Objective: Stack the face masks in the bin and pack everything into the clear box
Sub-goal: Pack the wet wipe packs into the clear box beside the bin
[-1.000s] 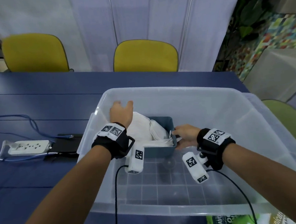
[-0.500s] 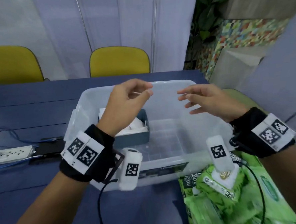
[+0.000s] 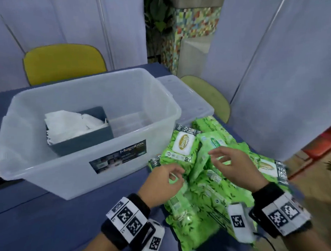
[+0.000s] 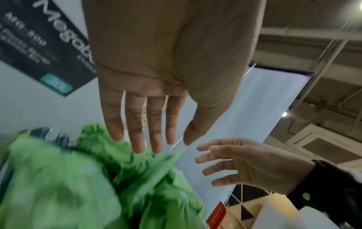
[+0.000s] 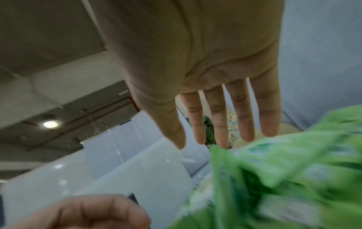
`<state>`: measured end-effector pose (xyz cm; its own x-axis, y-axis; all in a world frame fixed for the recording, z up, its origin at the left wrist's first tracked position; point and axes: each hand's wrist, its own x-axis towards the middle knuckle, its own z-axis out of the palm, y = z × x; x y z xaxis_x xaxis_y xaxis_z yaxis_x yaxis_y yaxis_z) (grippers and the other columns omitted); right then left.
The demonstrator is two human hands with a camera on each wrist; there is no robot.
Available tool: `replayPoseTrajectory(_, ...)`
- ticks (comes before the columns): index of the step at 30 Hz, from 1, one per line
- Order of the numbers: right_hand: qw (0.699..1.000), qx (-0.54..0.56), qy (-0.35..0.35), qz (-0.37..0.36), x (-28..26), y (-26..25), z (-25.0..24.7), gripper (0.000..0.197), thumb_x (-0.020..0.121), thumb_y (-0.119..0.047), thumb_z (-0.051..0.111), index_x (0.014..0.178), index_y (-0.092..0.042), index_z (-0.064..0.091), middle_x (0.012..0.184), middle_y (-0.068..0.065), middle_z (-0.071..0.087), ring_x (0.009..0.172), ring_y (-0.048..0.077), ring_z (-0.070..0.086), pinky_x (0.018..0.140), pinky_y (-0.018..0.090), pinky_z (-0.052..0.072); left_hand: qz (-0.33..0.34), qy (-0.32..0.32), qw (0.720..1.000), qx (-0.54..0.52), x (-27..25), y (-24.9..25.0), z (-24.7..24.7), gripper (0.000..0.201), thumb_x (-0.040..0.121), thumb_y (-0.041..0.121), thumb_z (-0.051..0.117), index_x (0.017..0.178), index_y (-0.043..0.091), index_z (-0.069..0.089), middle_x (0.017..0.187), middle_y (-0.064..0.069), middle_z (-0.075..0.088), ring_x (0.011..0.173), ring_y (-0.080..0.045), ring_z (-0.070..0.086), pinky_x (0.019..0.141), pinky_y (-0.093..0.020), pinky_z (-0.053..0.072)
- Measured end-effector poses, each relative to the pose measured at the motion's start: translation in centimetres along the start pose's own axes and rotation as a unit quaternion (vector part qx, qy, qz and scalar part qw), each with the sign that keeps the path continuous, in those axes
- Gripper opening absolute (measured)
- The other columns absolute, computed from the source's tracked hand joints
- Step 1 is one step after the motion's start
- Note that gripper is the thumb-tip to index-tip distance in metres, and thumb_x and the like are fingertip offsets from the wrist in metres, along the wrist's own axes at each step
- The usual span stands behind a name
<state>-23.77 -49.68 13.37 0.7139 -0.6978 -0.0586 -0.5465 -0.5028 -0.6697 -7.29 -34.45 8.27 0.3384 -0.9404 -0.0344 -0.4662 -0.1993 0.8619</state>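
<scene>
The clear box stands on the blue table. Inside it, at the left, sits the grey-blue bin with white face masks stacked in it. Right of the box lies a heap of green wet-wipe packs. My left hand hovers over the heap's left side, holding nothing. My right hand hovers over the heap's middle, fingers spread. In the left wrist view my left hand has straight fingers just above the blurred packs. The right wrist view shows my right hand likewise open above the packs.
The box's lid lies behind the box to its right. A yellow chair stands beyond the table and a green chair at its right end. The table's right edge runs just past the packs. White partitions enclose the space.
Both hands let go of the bin, rose out of the clear box and moved right, down over the green packs. The head view swung right.
</scene>
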Motion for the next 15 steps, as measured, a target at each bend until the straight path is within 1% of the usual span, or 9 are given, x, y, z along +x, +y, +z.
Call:
replayPoseTrajectory(1, 0.999, -0.024, -0.010, 0.025, -1.0, 1.1, 0.4, 0.019, 0.088, -0.027, 0.067, 0.105, -0.033, 0.062, 0.107, -0.009, 0.064, 0.100, 0.014, 0.060, 0.082, 0.026, 0.044, -0.017, -0.016, 1.000, 0.010, -0.1, -0.5, 1.2, 0.015, 0.086, 0.020, 0.062, 0.101, 0.024, 0.062, 0.096, 0.006, 0.065, 0.085, -0.012, 0.061, 0.076, -0.018, 0.048)
replayPoseTrajectory(3, 0.994, -0.066, -0.043, 0.071, -2.8, 3.2, 1.3, 0.046, 0.082, -0.041, 0.071, 0.124, -0.027, 0.055, 0.124, -0.004, 0.054, 0.113, 0.013, 0.050, 0.092, 0.025, 0.038, -0.068, -0.037, 0.997, 0.023, -0.1, -1.1, 3.3, 0.022, 0.087, 0.026, 0.063, 0.109, 0.023, 0.060, 0.101, 0.006, 0.061, 0.087, -0.014, 0.059, 0.078, -0.024, 0.049)
replayPoseTrajectory(5, 0.988, -0.082, -0.076, 0.111, -4.2, 4.7, 2.3, 0.079, 0.072, -0.055, 0.074, 0.139, -0.029, 0.040, 0.139, 0.001, 0.042, 0.129, 0.019, 0.038, 0.105, 0.032, 0.035, -0.106, -0.050, 0.993, 0.023, -0.2, -1.4, 4.8, 0.032, 0.088, 0.031, 0.062, 0.117, 0.020, 0.056, 0.105, 0.004, 0.058, 0.086, -0.013, 0.057, 0.078, -0.026, 0.049)
replayPoseTrajectory(7, 0.978, -0.116, -0.106, 0.134, -5.3, 6.0, 3.5, 0.105, 0.062, -0.066, 0.074, 0.147, -0.034, 0.021, 0.148, 0.006, 0.030, 0.136, 0.024, 0.030, 0.109, 0.042, 0.035, -0.119, -0.063, 0.991, 0.025, -0.2, -1.3, 5.8, 0.039, 0.089, 0.036, 0.061, 0.123, 0.020, 0.052, 0.111, 0.001, 0.057, 0.086, -0.012, 0.056, 0.080, -0.024, 0.047)
replayPoseTrajectory(8, 0.973, -0.143, -0.117, 0.140, -5.7, 6.5, 4.1, 0.113, 0.059, -0.069, 0.074, 0.149, -0.037, 0.012, 0.151, 0.006, 0.024, 0.137, 0.026, 0.028, 0.109, 0.047, 0.034, -0.124, -0.068, 0.990, 0.021, -0.1, -1.2, 6.3, 0.042, 0.090, 0.037, 0.060, 0.127, 0.020, 0.049, 0.117, -0.001, 0.057, 0.090, -0.012, 0.055, 0.081, -0.023, 0.045)
replayPoseTrajectory(11, 0.961, -0.210, -0.114, 0.143, -6.4, 7.7, 5.6, 0.123, 0.056, -0.072, 0.072, 0.149, -0.041, -0.002, 0.156, 0.006, 0.013, 0.143, 0.028, 0.019, 0.114, 0.056, 0.020, -0.141, -0.075, 0.987, -0.010, 0.4, -0.9, 7.4, 0.050, 0.092, 0.036, 0.057, 0.135, 0.017, 0.041, 0.132, -0.005, 0.051, 0.113, -0.017, 0.052, 0.091, -0.024, 0.040)
replayPoseTrajectory(12, 0.958, -0.225, -0.109, 0.140, -6.5, 7.9, 5.9, 0.123, 0.057, -0.071, 0.072, 0.149, -0.042, -0.005, 0.157, 0.006, 0.012, 0.143, 0.028, 0.017, 0.114, 0.057, 0.018, -0.146, -0.073, 0.987, -0.017, 0.5, -0.8, 7.8, 0.051, 0.092, 0.037, 0.056, 0.136, 0.017, 0.040, 0.134, -0.005, 0.050, 0.117, -0.016, 0.050, 0.092, -0.024, 0.039)
replayPoseTrajectory(13, 0.956, -0.239, -0.101, 0.138, -6.5, 8.2, 6.2, 0.122, 0.059, -0.070, 0.072, 0.148, -0.042, -0.007, 0.156, 0.007, 0.013, 0.143, 0.028, 0.017, 0.114, 0.057, 0.018, -0.154, -0.069, 0.985, -0.029, 0.6, -0.7, 8.2, 0.050, 0.093, 0.038, 0.056, 0.135, 0.017, 0.039, 0.134, -0.005, 0.050, 0.115, -0.015, 0.049, 0.091, -0.023, 0.038)
replayPoseTrajectory(15, 0.953, -0.257, -0.084, 0.133, -6.5, 8.6, 6.6, 0.121, 0.060, -0.068, 0.071, 0.147, -0.042, -0.008, 0.153, 0.008, 0.019, 0.140, 0.029, 0.022, 0.112, 0.055, 0.023, -0.178, -0.052, 0.980, -0.064, 0.7, -0.6, 8.8, 0.048, 0.092, 0.038, 0.056, 0.133, 0.017, 0.040, 0.130, -0.005, 0.051, 0.109, -0.014, 0.048, 0.088, -0.023, 0.036)
